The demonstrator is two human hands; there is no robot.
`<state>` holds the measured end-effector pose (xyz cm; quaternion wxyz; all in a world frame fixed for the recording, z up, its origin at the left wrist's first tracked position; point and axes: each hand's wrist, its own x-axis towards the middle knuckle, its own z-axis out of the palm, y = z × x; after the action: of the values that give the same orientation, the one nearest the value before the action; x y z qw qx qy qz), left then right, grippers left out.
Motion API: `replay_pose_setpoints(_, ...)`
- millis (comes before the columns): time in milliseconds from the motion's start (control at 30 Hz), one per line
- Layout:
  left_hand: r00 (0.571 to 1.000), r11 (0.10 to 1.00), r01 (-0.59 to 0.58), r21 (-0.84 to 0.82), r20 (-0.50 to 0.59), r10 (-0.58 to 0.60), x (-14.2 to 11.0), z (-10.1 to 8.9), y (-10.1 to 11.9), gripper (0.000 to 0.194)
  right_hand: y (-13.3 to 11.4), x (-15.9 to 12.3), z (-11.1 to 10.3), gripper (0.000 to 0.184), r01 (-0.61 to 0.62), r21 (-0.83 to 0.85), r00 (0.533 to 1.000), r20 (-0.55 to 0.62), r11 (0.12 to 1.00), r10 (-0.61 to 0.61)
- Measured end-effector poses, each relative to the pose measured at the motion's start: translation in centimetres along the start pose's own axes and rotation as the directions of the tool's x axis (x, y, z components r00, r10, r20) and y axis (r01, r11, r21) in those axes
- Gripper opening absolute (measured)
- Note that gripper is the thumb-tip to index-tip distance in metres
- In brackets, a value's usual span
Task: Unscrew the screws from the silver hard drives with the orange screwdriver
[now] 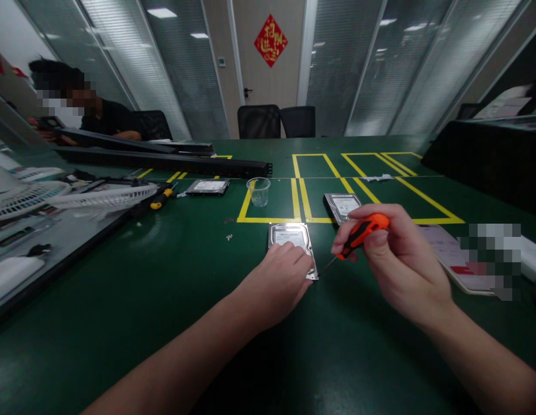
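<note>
A silver hard drive [289, 233] lies on the green table in front of me. My left hand [283, 279] is closed over its near part, holding it, and hides much of its label. My right hand [391, 253] grips the orange and black handle of a screwdriver [363, 233]. The screwdriver slants down to the left, its tip at the drive's near right corner; whether the tip sits in a screw I cannot tell. Just beyond my right hand lies a second hard drive [342, 206]. Several tiny pieces, perhaps screws [229, 237], lie left of the first drive.
A clear plastic cup [259, 193] stands behind the drive, inside yellow tape lines. Another hard drive [207, 187] and a yellow-black screwdriver [161, 199] lie farther left. Long black bars [164, 161] cross the back left, near a seated person [108, 118]. A phone [458, 259] lies at right.
</note>
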<state>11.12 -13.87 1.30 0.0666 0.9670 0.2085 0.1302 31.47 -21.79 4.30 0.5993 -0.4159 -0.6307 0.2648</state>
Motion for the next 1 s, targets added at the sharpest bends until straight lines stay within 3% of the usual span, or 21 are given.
replay_pose_setpoints(867,1.0,1.0,0.006,0.028,0.008,-0.006,0.1,-0.1,0.2,0.013,-0.4,0.9,0.6,0.029,0.008,-0.069,0.999,0.033,0.998,-0.006)
replay_pose_setpoints(1000,1.0,0.999,0.004,0.032,0.01,-0.004,0.1,-0.2,0.3,0.014,-1.1,1.6,0.9,0.021,-0.003,-0.095,0.999,0.044,0.995,0.008)
